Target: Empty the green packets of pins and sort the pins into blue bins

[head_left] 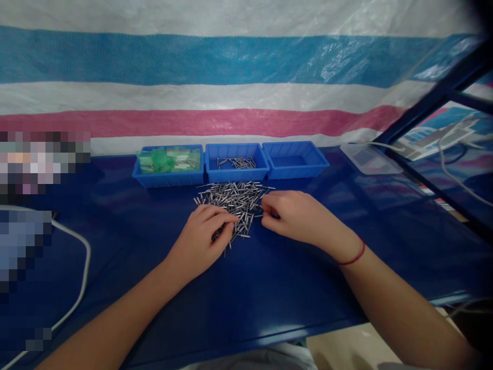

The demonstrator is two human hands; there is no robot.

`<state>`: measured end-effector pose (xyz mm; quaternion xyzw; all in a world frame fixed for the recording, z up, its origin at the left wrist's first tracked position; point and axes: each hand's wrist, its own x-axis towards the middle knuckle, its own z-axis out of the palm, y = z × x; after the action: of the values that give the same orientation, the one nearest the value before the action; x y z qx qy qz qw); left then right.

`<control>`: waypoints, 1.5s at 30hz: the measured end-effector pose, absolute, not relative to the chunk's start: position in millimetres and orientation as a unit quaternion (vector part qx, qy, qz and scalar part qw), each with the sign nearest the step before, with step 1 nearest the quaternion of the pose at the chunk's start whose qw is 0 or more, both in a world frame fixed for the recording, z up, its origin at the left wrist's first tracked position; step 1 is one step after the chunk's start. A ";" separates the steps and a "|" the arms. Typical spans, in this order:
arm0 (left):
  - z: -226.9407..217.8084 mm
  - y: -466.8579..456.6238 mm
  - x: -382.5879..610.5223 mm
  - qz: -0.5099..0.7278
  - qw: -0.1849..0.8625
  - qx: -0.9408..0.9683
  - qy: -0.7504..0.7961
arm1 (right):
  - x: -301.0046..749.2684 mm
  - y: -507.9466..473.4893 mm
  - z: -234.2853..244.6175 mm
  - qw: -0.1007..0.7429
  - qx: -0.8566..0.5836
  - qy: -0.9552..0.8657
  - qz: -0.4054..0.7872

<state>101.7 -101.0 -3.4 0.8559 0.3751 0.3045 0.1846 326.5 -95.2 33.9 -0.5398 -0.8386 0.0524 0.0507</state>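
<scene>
Left grip (204,230) over pins (239,199), bins (236,175) beyond

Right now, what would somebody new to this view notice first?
Probably the heap of metal pins on the dark blue table, between the left hand and the right hand. Behind it, three blue bins stand in a row, bright green packets in the left one. A striped sheet fills the background.

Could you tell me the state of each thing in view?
Metal pins: heaped on table
Left bin: open, holding green material
Middle bin: open, holding more pins
Right bin: open, upright
Left hand: curled over pins
Right hand: curled at heap's edge
Red bracelet: worn
White cable: bent
</scene>
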 end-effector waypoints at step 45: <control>1.7 -103.0 98.0 0.337 0.195 0.830 0.399 | 300.2 -67.3 33.2 0.517 -0.453 -0.723 0.072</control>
<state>98.0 -103.0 1.7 0.8301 0.3988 0.3374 0.1948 300.2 -67.3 33.2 -0.4528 -0.7229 0.0718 0.5170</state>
